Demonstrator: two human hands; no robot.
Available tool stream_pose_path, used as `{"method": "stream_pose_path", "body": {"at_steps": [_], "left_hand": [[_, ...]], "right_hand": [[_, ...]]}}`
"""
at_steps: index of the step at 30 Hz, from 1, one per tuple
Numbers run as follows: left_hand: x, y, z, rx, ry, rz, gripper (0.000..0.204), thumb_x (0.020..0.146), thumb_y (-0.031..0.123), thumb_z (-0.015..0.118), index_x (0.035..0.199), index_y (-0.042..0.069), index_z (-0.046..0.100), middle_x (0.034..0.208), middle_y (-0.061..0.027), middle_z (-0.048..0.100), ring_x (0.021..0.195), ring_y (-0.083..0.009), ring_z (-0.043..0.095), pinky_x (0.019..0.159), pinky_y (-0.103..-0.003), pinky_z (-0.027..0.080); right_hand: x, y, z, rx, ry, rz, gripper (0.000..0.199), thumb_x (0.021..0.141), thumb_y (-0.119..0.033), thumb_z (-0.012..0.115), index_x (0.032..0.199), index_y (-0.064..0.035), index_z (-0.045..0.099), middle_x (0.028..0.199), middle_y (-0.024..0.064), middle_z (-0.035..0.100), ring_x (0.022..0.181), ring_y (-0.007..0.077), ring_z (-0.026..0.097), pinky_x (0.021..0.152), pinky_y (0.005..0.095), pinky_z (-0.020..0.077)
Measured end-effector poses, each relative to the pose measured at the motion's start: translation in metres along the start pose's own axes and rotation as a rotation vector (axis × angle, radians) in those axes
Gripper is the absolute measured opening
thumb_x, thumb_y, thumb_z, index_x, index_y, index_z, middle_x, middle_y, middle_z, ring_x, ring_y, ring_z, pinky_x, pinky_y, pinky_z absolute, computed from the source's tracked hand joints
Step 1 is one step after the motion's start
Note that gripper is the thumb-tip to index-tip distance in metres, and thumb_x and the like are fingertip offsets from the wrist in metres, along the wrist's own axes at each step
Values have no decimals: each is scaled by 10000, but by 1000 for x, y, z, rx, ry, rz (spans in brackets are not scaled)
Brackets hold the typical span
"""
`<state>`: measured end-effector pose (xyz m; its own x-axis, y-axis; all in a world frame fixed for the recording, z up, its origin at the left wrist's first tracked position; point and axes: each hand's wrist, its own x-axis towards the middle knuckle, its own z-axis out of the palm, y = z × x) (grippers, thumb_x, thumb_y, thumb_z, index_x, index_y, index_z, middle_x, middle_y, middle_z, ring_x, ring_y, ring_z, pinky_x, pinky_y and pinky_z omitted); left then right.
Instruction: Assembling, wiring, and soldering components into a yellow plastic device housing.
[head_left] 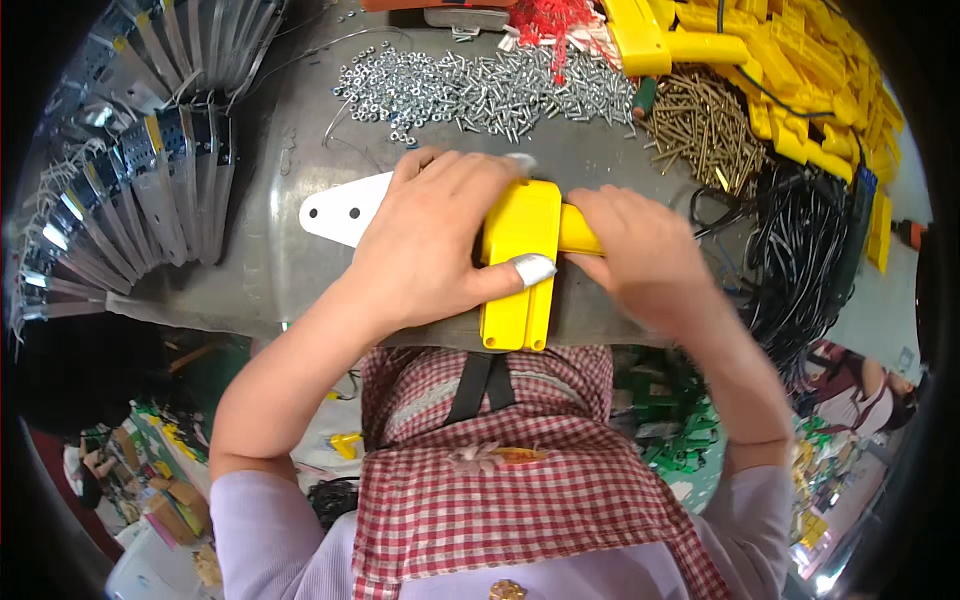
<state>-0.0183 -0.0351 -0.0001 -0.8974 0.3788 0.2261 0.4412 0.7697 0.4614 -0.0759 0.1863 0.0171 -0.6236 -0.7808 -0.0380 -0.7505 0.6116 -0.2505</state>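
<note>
My left hand (425,240) lies over a white tapered plate (335,212) with dark holes and closes on a yellow plastic housing (520,305) at the plate's right end. Silver wrapping covers the thumb, which presses on the housing's face. From the housing's right side sticks out a yellow handle (578,232), and my right hand (645,250) is wrapped around it. The fingers of both hands partly hide these parts. All of this is at the near edge of the grey worktable (270,290).
Along the back lie loose nuts (395,90), silver screws (520,95) and brass-coloured screws (705,125). Yellow plastic parts (790,60) are heaped at the far right, above a bundle of black cords (790,260). Bundled metal strips (165,200) fan out at the left.
</note>
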Motion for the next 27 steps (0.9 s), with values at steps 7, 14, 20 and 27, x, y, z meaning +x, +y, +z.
{"method": "stream_pose_path", "body": {"at_steps": [7,14,20,27], "left_hand": [[1,-4,-16,43,293,90,486,694,281,740,1072,12,594,987,-140,644,962,-323,602,971,-452,374],[13,26,6,34,-55,-6,572,720,218,675,1213,-8,492,1106,-168,540,1033,-334,519,912,-449,390],[15,37,9,72,-6,0,518,717,200,661,1164,-11,509,1105,-161,550,991,-328,534,887,-446,401],[13,39,10,25,86,-94,491,742,191,667,1154,-25,509,1079,-191,565,966,-355,552,878,-452,421]], "right_hand": [[15,3,9,-41,-142,-55,379,750,-329,704,934,-61,509,815,108,651,769,285,659,633,405,519],[17,25,-1,282,-90,-60,310,758,-299,696,884,-30,608,815,139,650,785,297,651,692,398,510],[27,75,1,-110,326,14,105,750,-116,621,799,-25,601,776,128,595,779,313,618,695,399,501],[59,59,10,-17,285,-28,73,737,-42,554,802,-33,585,820,114,604,801,300,633,673,407,519]]}}
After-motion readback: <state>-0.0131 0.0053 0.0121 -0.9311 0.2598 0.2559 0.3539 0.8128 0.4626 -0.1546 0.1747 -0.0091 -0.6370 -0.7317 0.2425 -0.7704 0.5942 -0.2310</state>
